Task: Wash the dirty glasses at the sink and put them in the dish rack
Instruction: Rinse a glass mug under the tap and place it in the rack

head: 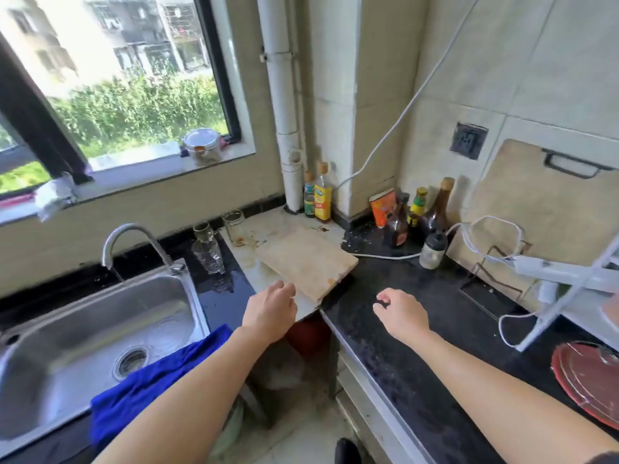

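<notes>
While the left hand [269,313] hangs loosely curled, empty, the glasses [208,257] stand beyond it by the tap [134,237]. The right hand [400,316] seems empty too

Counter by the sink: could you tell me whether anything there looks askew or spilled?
Yes. The wooden board lies askew, its near corner seemingly overhanging the counter edge, and water is pooled on the black counter beside the glasses.

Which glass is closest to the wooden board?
The rightmost glass, standing on the pale surface just behind the board; the other two glasses stand on the black counter nearer the tap.
</notes>
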`<state>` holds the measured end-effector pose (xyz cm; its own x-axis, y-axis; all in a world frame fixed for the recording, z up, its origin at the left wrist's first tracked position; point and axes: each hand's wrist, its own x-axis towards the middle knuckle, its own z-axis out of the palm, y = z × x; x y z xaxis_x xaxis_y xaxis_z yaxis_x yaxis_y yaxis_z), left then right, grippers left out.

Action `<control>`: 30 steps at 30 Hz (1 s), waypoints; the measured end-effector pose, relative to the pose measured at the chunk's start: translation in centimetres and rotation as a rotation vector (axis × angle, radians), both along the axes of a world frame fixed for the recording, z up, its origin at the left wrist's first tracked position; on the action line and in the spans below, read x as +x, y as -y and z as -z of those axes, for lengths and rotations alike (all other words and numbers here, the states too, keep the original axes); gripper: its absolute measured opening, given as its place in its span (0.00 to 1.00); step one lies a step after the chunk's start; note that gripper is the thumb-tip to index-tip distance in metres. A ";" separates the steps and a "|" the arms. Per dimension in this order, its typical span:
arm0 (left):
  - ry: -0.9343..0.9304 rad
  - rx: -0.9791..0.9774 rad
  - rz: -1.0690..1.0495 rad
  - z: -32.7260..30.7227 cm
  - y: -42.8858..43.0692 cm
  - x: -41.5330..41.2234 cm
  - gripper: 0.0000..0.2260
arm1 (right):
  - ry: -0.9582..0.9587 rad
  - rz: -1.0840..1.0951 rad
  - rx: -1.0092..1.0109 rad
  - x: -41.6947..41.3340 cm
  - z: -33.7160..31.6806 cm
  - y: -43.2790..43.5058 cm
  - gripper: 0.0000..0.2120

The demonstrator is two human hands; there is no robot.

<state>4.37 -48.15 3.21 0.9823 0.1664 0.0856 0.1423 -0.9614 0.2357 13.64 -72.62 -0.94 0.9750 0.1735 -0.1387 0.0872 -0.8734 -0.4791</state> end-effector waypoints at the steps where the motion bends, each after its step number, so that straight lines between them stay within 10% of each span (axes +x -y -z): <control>1: -0.012 0.003 -0.049 0.4 -1.9 0.3 0.10 | -0.006 -0.045 0.005 1.1 0.4 -2.4 0.14; 16: -0.125 -0.128 -0.646 4.8 -20.0 -0.5 0.11 | -0.294 -0.565 0.030 11.9 4.1 -34.3 0.09; 30: -0.250 -0.228 -0.739 9.5 -35.5 -5.3 0.11 | -0.288 -0.198 -0.053 15.8 9.4 -53.0 0.24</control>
